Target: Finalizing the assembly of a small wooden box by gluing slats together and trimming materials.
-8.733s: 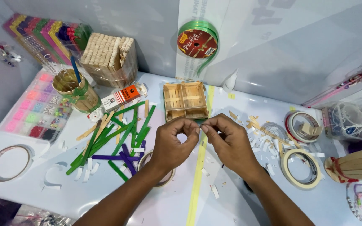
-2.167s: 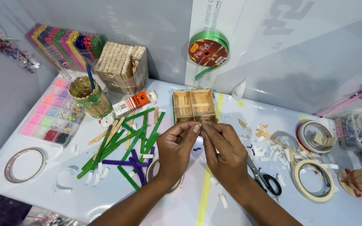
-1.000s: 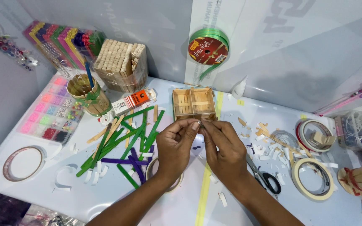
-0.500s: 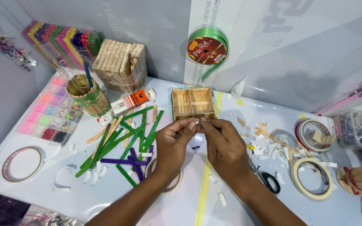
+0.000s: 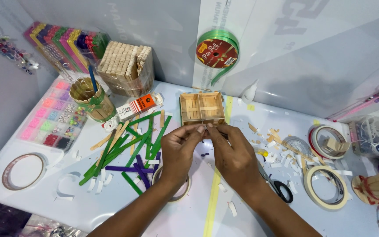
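My left hand (image 5: 178, 151) and my right hand (image 5: 233, 153) meet fingertip to fingertip above the white table (image 5: 40, 195), pinching one tiny item between them that is too small to make out. Just beyond the fingers stands a small open box of wooden craft sticks (image 5: 201, 108). To the left lies a loose pile of green and purple craft sticks (image 5: 130, 147). A tape roll (image 5: 174, 186) shows partly under my left wrist.
Black-handled scissors (image 5: 279, 188), paper scraps and masking tape rolls (image 5: 325, 186) lie to the right. At the back stand a stick cup (image 5: 88, 98), a bundle of wooden sticks (image 5: 126, 66), a glue tube (image 5: 139, 106) and a green ribbon spool (image 5: 217, 48). A bead tray (image 5: 51, 118) sits left.
Both hands have stayed joined at the fingertips near the wooden box, shifting only slightly toward it. Nothing else on the table has moved.
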